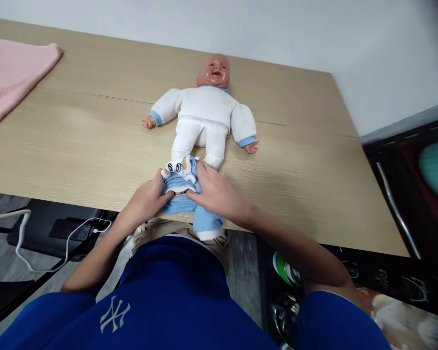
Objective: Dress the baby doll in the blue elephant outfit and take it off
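A baby doll [206, 104] in a white top and white bottoms with light blue cuffs lies on its back on the table, head away from me. Bunched at its lower legs is a fluffy light blue baby garment [180, 182] with white trim and a cartoon animal face with eyes. Fingers of my left hand [149, 197] are closed on the garment's left side, thumb on top. My right hand [217, 189] pinches its other side, thumb pointing inward. The doll's feet are hidden by cloth and hands. A blue tube with a white cuff hangs over the table's front edge.
The wooden table [95, 141] meets a white wall at the back. A pink cloth [18, 73] lies at its far left. Left below the edge are a black chair [40, 221], a phone [71, 230] and a white cable [22, 238]. Dark shelving [390, 184] stands at the right.
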{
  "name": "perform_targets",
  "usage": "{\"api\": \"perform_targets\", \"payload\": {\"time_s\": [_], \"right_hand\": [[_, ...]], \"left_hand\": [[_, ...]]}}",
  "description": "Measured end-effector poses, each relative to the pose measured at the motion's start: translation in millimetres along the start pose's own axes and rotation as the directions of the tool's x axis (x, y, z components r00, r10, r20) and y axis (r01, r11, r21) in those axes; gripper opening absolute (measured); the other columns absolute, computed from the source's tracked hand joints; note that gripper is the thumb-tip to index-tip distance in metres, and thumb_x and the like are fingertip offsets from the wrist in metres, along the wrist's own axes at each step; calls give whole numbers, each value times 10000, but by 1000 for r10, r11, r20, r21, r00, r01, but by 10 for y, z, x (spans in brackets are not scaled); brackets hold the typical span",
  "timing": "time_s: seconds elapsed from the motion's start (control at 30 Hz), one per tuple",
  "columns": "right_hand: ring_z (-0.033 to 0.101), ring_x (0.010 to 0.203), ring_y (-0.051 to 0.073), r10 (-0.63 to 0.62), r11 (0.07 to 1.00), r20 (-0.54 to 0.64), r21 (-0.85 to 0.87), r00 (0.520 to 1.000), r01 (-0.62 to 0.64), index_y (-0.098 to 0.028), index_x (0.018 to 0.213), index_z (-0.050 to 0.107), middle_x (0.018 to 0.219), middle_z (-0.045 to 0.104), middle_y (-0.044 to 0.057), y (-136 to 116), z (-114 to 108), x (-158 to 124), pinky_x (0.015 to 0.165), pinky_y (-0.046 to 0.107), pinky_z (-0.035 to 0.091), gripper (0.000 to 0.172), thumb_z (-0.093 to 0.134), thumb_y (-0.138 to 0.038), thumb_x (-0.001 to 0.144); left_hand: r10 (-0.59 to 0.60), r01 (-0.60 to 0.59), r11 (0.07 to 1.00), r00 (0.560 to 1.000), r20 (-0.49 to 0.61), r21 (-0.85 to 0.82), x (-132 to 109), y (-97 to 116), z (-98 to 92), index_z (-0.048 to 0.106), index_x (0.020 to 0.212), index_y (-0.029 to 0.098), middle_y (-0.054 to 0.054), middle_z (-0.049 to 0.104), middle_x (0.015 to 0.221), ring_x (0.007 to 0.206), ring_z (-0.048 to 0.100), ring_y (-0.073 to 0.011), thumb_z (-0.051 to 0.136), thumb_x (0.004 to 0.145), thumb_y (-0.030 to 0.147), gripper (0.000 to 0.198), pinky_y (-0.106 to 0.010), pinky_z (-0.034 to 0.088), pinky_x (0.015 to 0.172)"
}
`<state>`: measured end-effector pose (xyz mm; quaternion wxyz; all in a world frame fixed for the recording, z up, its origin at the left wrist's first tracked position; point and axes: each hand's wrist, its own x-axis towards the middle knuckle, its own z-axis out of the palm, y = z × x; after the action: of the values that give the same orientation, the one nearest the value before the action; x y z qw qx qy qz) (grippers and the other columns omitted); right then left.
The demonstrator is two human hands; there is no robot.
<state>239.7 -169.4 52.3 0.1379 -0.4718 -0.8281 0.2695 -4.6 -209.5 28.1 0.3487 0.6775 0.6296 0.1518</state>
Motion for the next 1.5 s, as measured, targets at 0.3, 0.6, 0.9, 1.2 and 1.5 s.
{"api": "perform_targets", "payload": {"time_s": [0.3,0.6,0.9,1.2,1.5], "right_hand": [[753,1325,395,-56,977,-22,207,998,60,-183,1471,600,1450,765,188,207,-11,43,1112,542,614,622,890,-371,954],[745,1082,332,-253,953,-202,118,946,280,-226,1114,702,1154,819,112,501,-50,202,983,451,569,261,860,-278,913],[703,982,279,-397,868,-20,317,917,383,-202,1069,779,1029,802,41,686,-368,596,927,380,546,508,998,-610,859],[626,949,206,-225,616,-54,766,973,185,-267,1091,690,987,648,-14,899,-311,409,873,306,560,479,945,-642,937],[727,1026,210,-205,522,134,853,969,-7,-251,1235,722,1106,756,23,1175,-333,381,936,313,599,498,932,-619,973]], "left_hand": [[197,-271,914,947,-253,-301,213,-229,285,502,1429,191,-145,718,1304,1219,736,-327,687,925,261,542,-479,610,1090],[455,-490,851,867,-202,-187,400,-292,-108,745,1310,184,-142,809,1337,1265,755,-318,715,1058,309,283,-487,593,1192],[602,-554,785,787,131,-278,916,-284,-700,873,1217,196,-127,861,1296,1244,787,-307,889,1018,508,371,-426,627,1142],[552,-422,711,831,74,-563,994,-375,-706,794,1032,182,-68,799,968,909,767,-194,900,1044,562,395,-282,647,837],[538,-500,830,834,119,-249,1208,-218,-990,761,1383,198,-175,824,1387,1203,801,-291,890,1005,525,516,-424,681,1035]]}}
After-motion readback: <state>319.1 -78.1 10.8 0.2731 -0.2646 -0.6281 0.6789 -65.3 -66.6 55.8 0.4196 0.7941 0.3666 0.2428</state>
